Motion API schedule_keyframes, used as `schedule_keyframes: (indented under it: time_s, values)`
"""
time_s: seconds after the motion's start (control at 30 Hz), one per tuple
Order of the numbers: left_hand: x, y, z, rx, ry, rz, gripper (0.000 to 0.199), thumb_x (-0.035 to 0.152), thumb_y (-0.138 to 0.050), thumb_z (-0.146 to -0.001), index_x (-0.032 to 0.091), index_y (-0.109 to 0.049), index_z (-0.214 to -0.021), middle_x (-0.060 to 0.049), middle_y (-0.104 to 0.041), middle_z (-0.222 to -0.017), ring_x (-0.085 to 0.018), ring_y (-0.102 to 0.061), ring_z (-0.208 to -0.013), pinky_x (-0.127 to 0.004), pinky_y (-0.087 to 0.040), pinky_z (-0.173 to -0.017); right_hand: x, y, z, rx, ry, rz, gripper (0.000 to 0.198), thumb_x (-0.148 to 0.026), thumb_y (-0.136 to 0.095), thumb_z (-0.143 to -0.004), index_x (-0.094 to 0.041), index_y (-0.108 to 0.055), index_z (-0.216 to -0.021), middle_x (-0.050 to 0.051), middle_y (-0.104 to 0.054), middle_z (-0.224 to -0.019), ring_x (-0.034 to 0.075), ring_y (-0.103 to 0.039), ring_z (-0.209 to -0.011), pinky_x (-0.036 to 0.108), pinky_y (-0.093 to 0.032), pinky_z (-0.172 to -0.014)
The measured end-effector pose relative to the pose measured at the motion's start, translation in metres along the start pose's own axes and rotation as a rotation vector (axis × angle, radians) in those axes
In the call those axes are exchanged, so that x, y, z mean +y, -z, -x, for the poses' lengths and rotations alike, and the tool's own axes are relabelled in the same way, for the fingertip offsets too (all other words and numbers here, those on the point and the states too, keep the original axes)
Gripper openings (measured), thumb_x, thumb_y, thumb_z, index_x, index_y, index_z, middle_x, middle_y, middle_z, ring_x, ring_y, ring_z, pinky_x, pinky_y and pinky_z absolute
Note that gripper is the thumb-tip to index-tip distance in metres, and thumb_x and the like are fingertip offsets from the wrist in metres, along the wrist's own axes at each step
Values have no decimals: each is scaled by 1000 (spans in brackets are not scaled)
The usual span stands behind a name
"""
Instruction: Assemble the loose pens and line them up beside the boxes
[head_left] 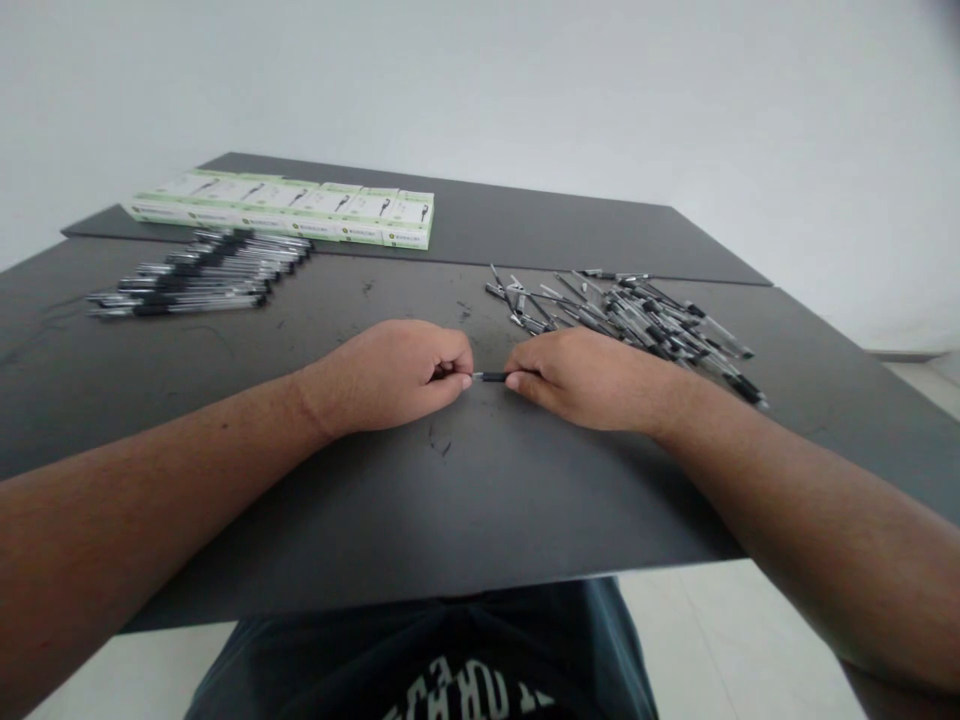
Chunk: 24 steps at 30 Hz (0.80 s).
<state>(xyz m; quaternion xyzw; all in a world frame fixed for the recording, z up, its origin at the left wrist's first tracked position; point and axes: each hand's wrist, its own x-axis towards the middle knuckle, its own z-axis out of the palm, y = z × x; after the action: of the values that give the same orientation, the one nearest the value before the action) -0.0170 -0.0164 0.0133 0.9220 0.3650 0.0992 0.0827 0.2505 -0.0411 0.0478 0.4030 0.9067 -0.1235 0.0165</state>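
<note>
Between my two hands, low over the dark table [420, 510], is a pen [493, 377] with a black grip and a pale tip pointing left. My right hand [574, 375] is closed round its body, which is mostly hidden in the fingers. My left hand [397, 375] pinches at the tip end; a dark piece shows inside its curled fingers, perhaps a cap, but I cannot make it out fully. Just beyond my right hand lies a loose heap of pens and pen parts [637, 315], clear barrels with black grips.
At the left, a neat row of pens [202, 275] lies side by side. Behind it several white and green boxes [300, 210] stand in a line near the seam between two table boards. A pale wall [480, 90] rises behind the table.
</note>
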Motion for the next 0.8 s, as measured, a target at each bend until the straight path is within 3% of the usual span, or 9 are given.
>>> schedule_keyframes:
  time_s: [0.17, 0.3, 0.53, 0.63, 0.8]
  values:
    - [0, 0, 0, -7, 10, 0, 25, 42, -58, -101, 26, -78, -101, -3, -82, -92, -25, -75, -89, -36, -47, -80, -2, 1, 0, 12, -56, -69, 24, -33, -66, -113, -19, -81, -124, 8, -85, -105, 23, -73, -90, 34, -45, -81]
    - [-1, 0, 0, -4, 8, 3, 27, 43, -56, -101, 26, -77, -100, -4, -82, -92, -25, -76, -90, -37, -47, -81, -3, 1, 0, 2, -49, -20, 25, -31, -59, -115, -18, -81, -113, 10, -85, -104, 24, -73, -93, 35, -44, -82]
    - [0, -1, 0, 15, 8, 47, 27, 43, -56, -101, 26, -77, -102, -3, -83, -93, -24, -78, -90, -35, -51, -82, -1, -1, 1, 24, -21, -79, 26, -29, -57, -114, -18, -79, -124, 10, -85, -108, 24, -73, -95, 34, -45, -84]
    - [0, -1, 2, 57, 41, 133, 30, 42, -60, -100, 26, -77, -118, -3, -86, -100, -22, -80, -90, -33, -55, -83, 4, 1, 2, 50, -11, -105, 24, -28, -56, -111, -20, -77, -119, 8, -81, -101, 22, -69, -87, 33, -43, -81]
    - [-1, -3, 6, 117, 93, 260, 58, 41, -68, -95, 22, -67, -150, -2, -89, -101, -20, -80, -84, -33, -58, -83, 17, 6, 3, 171, -76, -205, 18, -29, -60, -102, -22, -73, -113, 3, -78, -95, 21, -64, -81, 33, -42, -78]
